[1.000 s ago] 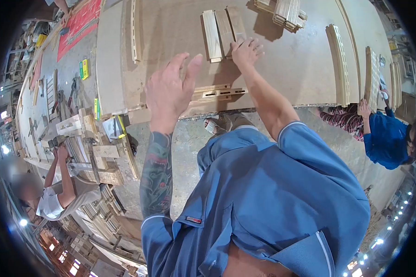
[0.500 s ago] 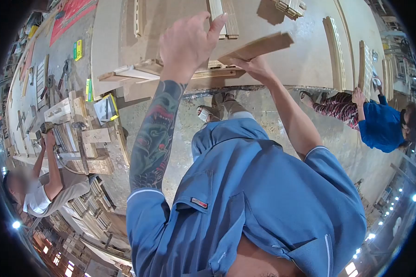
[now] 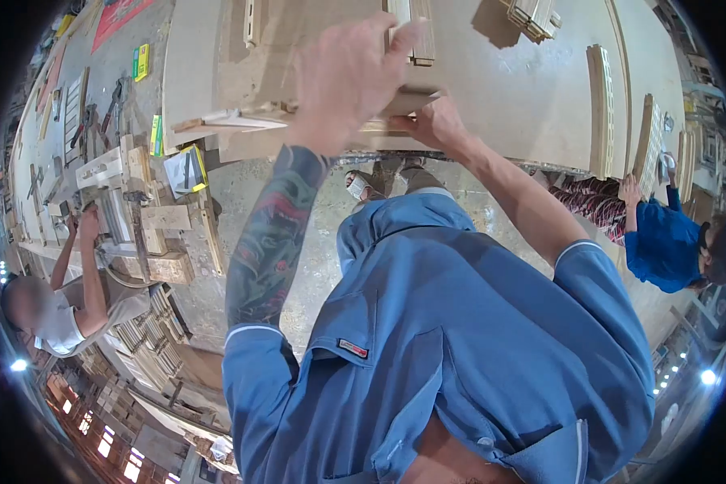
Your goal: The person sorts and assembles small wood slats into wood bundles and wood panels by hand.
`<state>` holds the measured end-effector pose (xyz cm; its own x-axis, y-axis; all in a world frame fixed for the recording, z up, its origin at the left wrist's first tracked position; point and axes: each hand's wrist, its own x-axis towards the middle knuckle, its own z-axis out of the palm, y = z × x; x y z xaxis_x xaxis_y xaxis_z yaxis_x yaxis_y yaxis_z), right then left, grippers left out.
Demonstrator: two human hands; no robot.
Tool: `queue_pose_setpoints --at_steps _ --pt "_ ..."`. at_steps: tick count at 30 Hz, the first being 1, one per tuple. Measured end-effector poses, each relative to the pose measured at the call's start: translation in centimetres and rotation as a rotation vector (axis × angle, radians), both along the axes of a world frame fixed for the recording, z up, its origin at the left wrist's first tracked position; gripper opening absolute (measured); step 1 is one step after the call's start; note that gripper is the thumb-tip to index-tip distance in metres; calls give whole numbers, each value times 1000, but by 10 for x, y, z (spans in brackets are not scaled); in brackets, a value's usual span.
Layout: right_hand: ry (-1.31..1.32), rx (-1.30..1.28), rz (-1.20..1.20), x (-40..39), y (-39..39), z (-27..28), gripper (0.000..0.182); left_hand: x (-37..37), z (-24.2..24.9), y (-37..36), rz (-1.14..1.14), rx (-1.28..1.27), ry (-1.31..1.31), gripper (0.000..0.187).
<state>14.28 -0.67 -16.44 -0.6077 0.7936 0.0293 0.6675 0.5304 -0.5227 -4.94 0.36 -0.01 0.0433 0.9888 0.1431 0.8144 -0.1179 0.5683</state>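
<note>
My right hand (image 3: 444, 127) is closed on a short wooden board (image 3: 415, 100), which shows foreshortened at the near side of the workbench (image 3: 508, 113). My left hand (image 3: 347, 77) is raised over the bench, back up and thumb pointing away to the right. It is smeared by motion and its other fingers are hidden, so I cannot see whether it holds anything. Beneath both hands lies a wooden frame piece (image 3: 234, 121) along the bench edge, partly covered by my left hand and wrist. Upright wooden strips (image 3: 422, 40) lie just beyond my hands.
Grooved wooden strips (image 3: 599, 113) lie on the bench at right, and a small bundle (image 3: 534, 18) farther back. A person in blue (image 3: 661, 234) works at the right; another person (image 3: 81, 306) works at the left. Green-yellow boxes (image 3: 140, 63) and tools lie on the left bench.
My right hand has drawn the board leftward and turned it, so less of its face shows. My left hand has shifted slightly right, its thumb still out.
</note>
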Motion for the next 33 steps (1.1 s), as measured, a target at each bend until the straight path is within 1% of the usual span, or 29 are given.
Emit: queue_pose_setpoints --at_steps 1,2,3,4,5,6,8,9,10,12,13,14,15,16,17,18,19,20,21,22,24,25,26,27,28,29,30,32,33 --pt "-99 19 32 -3 -1 2 24 11 6 3 -33 30 -30 44" --pt "-94 14 19 -4 0 -3 24 23 10 5 -71 59 -62 44" --pt "61 -29 -18 -3 -2 -11 28 37 5 4 -84 54 -61 44" --pt "215 -67 -58 -6 -3 -15 31 52 -6 0 -143 140 68 45" --pt "611 -122 -169 -17 -3 -21 36 62 -15 -3 -200 232 192 48" --pt "608 -119 -178 -15 -13 -27 36 68 -14 -9 -209 233 187 48" --pt "792 -374 -165 -11 -21 -29 39 74 -6 -14 -196 71 338 52" --pt "803 -528 -236 -15 -13 -6 43 75 -6 -14 -191 105 376 50" --pt "820 -518 -240 -8 -6 6 43 75 -9 -17 -202 114 389 50" --pt "576 -335 36 8 17 21 47 74 -11 -13 -194 112 408 51" --pt "227 -383 69 10 40 20 51 73 -8 -14 -199 116 426 51" --pt "-126 -419 100 11 70 16 55 72 -5 -14 -218 43 395 52" --pt "-110 -409 101 5 86 8 55 71 -2 -13 -234 -32 364 54" --pt "-166 -175 -107 -7 97 -6 58 69 -2 -14 -235 -26 380 54" --pt "-221 55 -320 -19 104 -22 61 66 -2 -15 -246 -6 412 58" --pt "-211 55 -326 -32 107 -51 61 64 -2 -15 -257 13 440 62" --pt "-153 228 -346 -46 106 -85 61 60 4 -15 -261 13 446 62" --pt "-97 399 -365 -58 104 -102 61 55 15 -13 -249 -32 450 66" --pt "-102 312 -328 -67 96 -93 61 49 22 -13 -237 -80 451 70" --pt "-107 303 -325 -66 91 -81 61 42 24 -12 -238 -89 446 70" --pt "4 58 -121 -64 79 -66 66 31 20 -7 -199 -410 397 66" --pt "-39 274 -119 -65 81 -70 53 30 15 -8 -197 -419 388 66" --pt "-48 266 -108 -59 82 -71 53 28 10 -11 -213 -304 337 60" --pt "-124 -23 -119 -49 84 -44 43 26 5 -16 -225 -190 286 54" --pt "-202 -306 -134 -38 85 -31 34 25 2 -18 -217 -197 274 54" --pt "145 -357 -190 -22 85 -56 24 25 2 -18 -235 -212 257 50" --pt "132 -360 -185 -10 77 -49 24 25 3 -18 -253 -227 240 46" --pt "412 -476 -421 12 59 -18 28 24 4 -17 -265 -202 254 46" --pt "398 -482 -415 27 46 -12 28 23 4 -17 -282 -183 283 45"
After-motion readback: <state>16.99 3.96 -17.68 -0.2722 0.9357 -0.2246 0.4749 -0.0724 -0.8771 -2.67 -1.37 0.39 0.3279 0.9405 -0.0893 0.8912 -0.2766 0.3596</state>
